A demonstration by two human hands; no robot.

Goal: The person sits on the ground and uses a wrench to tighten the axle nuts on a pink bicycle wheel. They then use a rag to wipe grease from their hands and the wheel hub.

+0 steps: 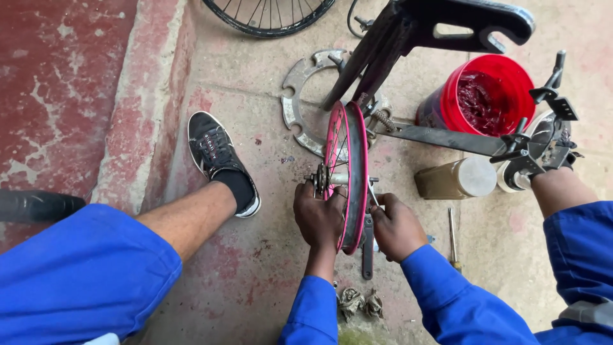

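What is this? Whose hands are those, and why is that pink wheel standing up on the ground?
The camera sits on a person's head and looks down, so you see their own two hands and blue sleeves. They sit on a concrete floor. The pink bicycle wheel stands upright between the hands. The left hand grips it by the axle side, and the right hand holds the other side. A dark flat tool lies just under the wheel. Nearby are a red bucket of dark red stuff, a brownish jar on its side, a screwdriver, a grey metal ring, and the person's black shoe.
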